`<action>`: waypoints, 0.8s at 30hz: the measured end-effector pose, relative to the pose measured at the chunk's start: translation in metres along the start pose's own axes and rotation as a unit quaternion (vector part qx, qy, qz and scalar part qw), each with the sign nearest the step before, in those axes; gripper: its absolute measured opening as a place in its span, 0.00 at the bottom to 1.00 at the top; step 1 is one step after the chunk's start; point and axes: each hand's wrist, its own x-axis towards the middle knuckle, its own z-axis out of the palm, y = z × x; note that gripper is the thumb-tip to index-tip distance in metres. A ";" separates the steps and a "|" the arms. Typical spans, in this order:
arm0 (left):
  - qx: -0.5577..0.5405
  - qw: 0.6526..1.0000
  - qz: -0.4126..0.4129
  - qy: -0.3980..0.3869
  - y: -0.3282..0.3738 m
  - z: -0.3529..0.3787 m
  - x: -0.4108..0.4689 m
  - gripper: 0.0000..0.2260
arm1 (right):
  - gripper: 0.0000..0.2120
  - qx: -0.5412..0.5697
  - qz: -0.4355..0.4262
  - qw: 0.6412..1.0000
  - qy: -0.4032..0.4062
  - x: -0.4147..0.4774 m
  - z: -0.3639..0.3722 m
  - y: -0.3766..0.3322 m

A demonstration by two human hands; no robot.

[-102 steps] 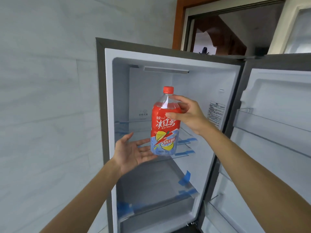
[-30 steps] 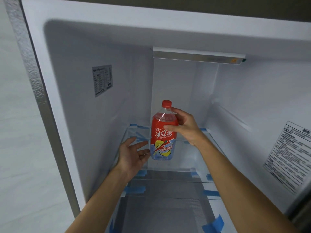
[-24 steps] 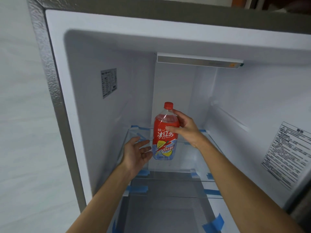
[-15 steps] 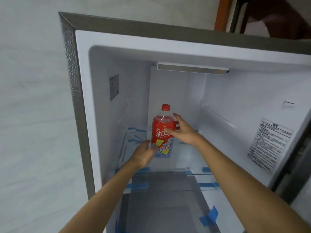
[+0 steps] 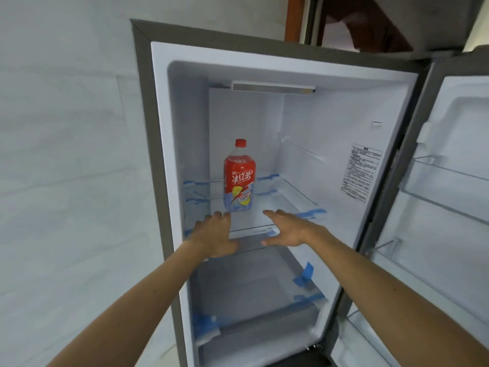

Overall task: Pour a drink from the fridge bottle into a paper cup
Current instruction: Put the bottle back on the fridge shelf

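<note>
While both hands reach into the open fridge (image 5: pixel 264 56), the bottle (image 5: pixel 239 189) stands upright on the glass shelf (image 5: pixel 285 203), just beyond the fingertips (image 5: pixel 218 215) and between the two hands. Left hand (image 5: pixel 214 235): palm down, fingers (image 5: pixel 225 222) straight and close together, holding nothing; their tips lie just in front of the bottle's base, and whether they touch it cannot be told. Right hand (image 5: pixel 289 229): fingers (image 5: pixel 272 216) likewise extended, thumb spread, holding nothing; its tips are near the bottle's right side but apart from it. The bottle bears a red cap (image 5: pixel 240 142) and a red label (image 5: pixel 238 169) over a pale blue lower band. Blue tape (image 5: pixel 308 214) marks the shelf edge just right of the right fingers; more tape lies on the lower shelf (image 5: pixel 251 287) below the wrists. The door (image 5: pixel 449 247), with clear racks (image 5: pixel 444 176), stands open well right of the right hand.
</note>
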 end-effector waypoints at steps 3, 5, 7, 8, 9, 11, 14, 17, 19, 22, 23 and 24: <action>0.017 1.000 0.023 -0.013 0.007 0.005 -0.016 0.33 | 0.45 -0.010 0.009 1.000 -0.002 -0.033 0.015 -0.006; 0.032 0.999 0.042 -0.012 0.010 0.009 -0.027 0.35 | 0.44 -0.017 0.010 1.000 0.000 -0.052 0.022 -0.008; 0.036 0.998 0.048 -0.015 0.011 0.014 -0.038 0.36 | 0.43 -0.017 0.011 1.000 0.008 -0.069 0.028 -0.009; 0.036 0.998 0.050 -0.018 0.012 0.017 -0.043 0.36 | 0.43 -0.014 0.013 1.000 0.011 -0.076 0.030 -0.009; 0.039 0.998 0.052 -0.021 0.013 0.019 -0.049 0.36 | 0.43 -0.013 0.014 1.000 0.012 -0.084 0.033 -0.010; 0.045 0.997 0.053 -0.025 0.017 0.022 -0.060 0.36 | 0.43 -0.012 0.018 1.000 0.012 -0.099 0.039 -0.010; 0.053 0.997 0.058 -0.023 0.023 0.027 -0.076 0.34 | 0.43 -0.012 0.024 1.000 0.017 -0.120 0.047 -0.009; 0.047 0.997 0.063 -0.021 0.030 0.032 -0.092 0.32 | 0.42 -0.015 0.029 0.999 0.014 -0.141 0.052 -0.006; 0.050 0.997 0.063 -0.020 0.037 0.036 -0.102 0.31 | 0.41 -0.015 0.034 0.999 0.014 -0.157 0.054 -0.002; 0.055 0.997 0.057 -0.023 0.050 0.043 -0.120 0.29 | 0.41 -0.012 0.043 0.999 0.016 -0.182 0.058 0.004; 0.060 0.996 0.054 -0.026 0.055 0.045 -0.127 0.30 | 0.41 -0.011 0.044 0.999 0.017 -0.192 0.059 0.005; 0.065 0.996 0.052 -0.028 0.060 0.047 -0.135 0.31 | 0.41 -0.010 0.043 0.999 0.018 -0.201 0.061 0.007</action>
